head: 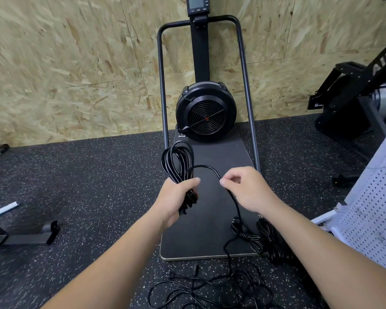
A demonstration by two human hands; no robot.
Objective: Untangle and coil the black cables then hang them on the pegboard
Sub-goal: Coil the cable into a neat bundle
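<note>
My left hand (176,197) grips a bundle of black cable loops (178,161) that stand up above the fist. From the bundle a single strand (207,168) arcs right to my right hand (245,188), which pinches it between thumb and fingers. The strand then drops to the floor. Two coiled black cables (245,234) (272,239) lie on the black platform's right front corner. A loose tangle of black cable (210,288) with plugs sprawls on the floor below. The white pegboard (374,210) leans at the right edge.
A black fan machine (206,112) with a tubular frame stands on the platform (210,210) against the OSB wall. Another black exercise machine (354,97) sits at the right. A metal stand foot (27,236) and a white bar (2,210) lie at the left on speckled rubber flooring.
</note>
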